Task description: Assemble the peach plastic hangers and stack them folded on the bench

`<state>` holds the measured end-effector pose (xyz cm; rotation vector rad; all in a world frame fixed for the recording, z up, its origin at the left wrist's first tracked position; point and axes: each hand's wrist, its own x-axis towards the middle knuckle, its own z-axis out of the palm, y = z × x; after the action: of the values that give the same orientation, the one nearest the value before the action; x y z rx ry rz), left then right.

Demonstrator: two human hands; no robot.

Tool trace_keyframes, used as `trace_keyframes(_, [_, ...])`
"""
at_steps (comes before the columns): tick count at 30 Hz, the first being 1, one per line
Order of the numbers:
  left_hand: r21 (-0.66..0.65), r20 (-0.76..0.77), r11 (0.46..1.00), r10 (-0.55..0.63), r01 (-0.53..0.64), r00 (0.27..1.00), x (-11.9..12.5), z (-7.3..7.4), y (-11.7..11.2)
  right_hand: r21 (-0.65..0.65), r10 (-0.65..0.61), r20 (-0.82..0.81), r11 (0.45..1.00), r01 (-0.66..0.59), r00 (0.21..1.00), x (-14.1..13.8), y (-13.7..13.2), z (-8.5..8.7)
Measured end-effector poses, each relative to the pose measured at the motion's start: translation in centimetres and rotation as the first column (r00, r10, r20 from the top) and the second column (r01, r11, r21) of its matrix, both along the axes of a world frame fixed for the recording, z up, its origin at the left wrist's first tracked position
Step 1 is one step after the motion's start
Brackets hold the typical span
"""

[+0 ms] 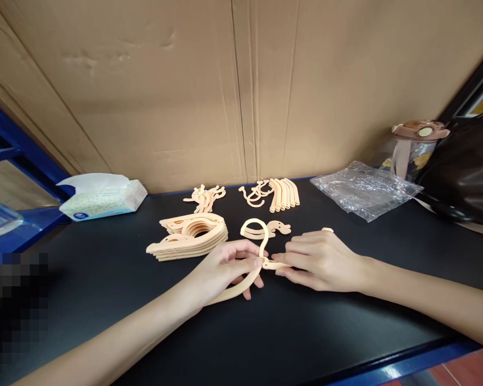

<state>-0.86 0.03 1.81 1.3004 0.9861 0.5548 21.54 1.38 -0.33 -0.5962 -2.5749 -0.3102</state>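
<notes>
Between my hands is a beige folding hanger (238, 289), its round hook pointing away from me. My left hand (221, 265) pinches it at the central joint, thumb on top, with one arm of the hanger running under the palm. My right hand (322, 260) has its fingers closed on the other, shorter-looking arm; part of that arm is hidden by the fingers. Just behind the hook lies a loose curved piece with an animal-shaped end (279, 228). Left of it, a stack of folded hangers (193, 241) rests on the black table (290, 332).
At the back are a pile of small beige parts (204, 199), loose hooks (253, 199) and a row of curved arms (285, 194). A tissue pack (104, 199) sits back left. A clear plastic bag (364, 190) and a bottle (418, 150) stand right, before a cardboard wall (165, 96).
</notes>
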Motion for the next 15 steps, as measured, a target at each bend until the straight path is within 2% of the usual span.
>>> trace_keyframes(9, [0.046, -0.100, 0.996, -0.068, 0.073, 0.993, -0.12, -0.10, 0.26, -0.139, -0.045, 0.025, 0.989, 0.048, 0.999, 0.01, -0.20, -0.22])
trace_keyframes(15, [0.023, -0.031, 0.998, -0.059, 0.059, 0.998, 0.17, -0.12, 0.24, -0.251, -0.042, 0.014, 0.967, 0.044, 0.999, -0.11, -0.15, -0.22])
